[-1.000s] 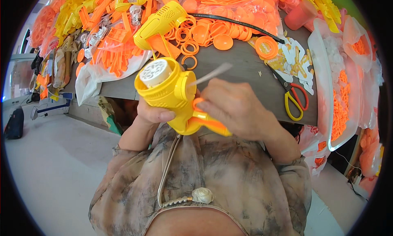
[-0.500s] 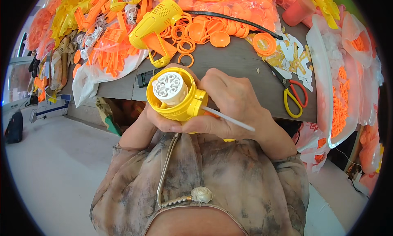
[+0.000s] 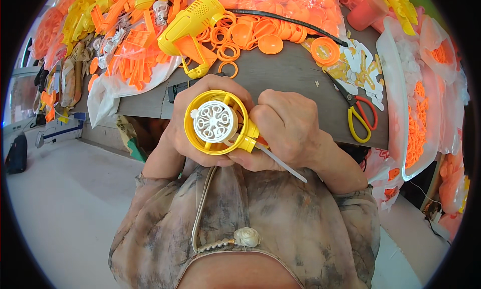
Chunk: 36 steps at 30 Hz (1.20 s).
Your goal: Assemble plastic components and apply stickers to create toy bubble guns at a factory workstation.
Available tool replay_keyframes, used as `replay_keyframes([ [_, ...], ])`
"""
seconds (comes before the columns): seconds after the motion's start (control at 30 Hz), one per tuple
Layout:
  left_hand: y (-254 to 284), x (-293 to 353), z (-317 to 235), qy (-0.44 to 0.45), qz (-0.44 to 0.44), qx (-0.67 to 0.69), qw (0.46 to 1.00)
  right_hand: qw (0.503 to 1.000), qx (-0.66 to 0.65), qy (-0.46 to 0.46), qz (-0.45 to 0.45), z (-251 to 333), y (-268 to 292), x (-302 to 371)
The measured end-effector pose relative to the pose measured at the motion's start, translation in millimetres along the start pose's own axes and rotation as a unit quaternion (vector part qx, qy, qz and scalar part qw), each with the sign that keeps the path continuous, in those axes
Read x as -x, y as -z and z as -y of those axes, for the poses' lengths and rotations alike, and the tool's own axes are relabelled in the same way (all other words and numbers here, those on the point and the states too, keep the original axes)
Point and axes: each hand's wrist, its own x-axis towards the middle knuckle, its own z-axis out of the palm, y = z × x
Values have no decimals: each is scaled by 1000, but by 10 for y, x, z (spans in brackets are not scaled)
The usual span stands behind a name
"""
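Note:
A round yellow plastic toy housing (image 3: 191, 137) is held up in front of my chest, its open end facing up. Inside it sits a white slotted wheel (image 3: 215, 121), with a small white gear at its left edge. My left hand (image 3: 178, 131) wraps round the housing from the left. My right hand (image 3: 289, 126) is closed at its right side, fingers curled by the yellow side socket (image 3: 249, 138); the fingertips are partly hidden. From beside that socket a thin white tube (image 3: 286, 167) slants down to the right, past my right thumb.
On the grey table (image 3: 300, 83) beyond lie a yellow toy gun body (image 3: 193, 26), orange rings and caps (image 3: 270, 44), and scissors (image 3: 356, 111). Orange parts in a bag (image 3: 138, 68) are at left. A white tray (image 3: 396, 88) holds orange pieces at right.
The housing has tipped so its open end faces up more squarely, and moved slightly right. My left fingers now reach round its far side. The tube's free end has dropped lower.

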Motion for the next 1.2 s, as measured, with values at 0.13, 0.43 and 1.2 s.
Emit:
replay_keyframes([
  [0.13,-53,7,4,-53,-12,-9,998,999,-40,3,-8,39,6,3],
  [0.43,-143,111,-13,77,-89,166,979,981,-166,-54,90,-50,68,139],
  [1.2,-482,259,430,172,-147,659,718,911,-247,-306,126,24,42,-94],
])
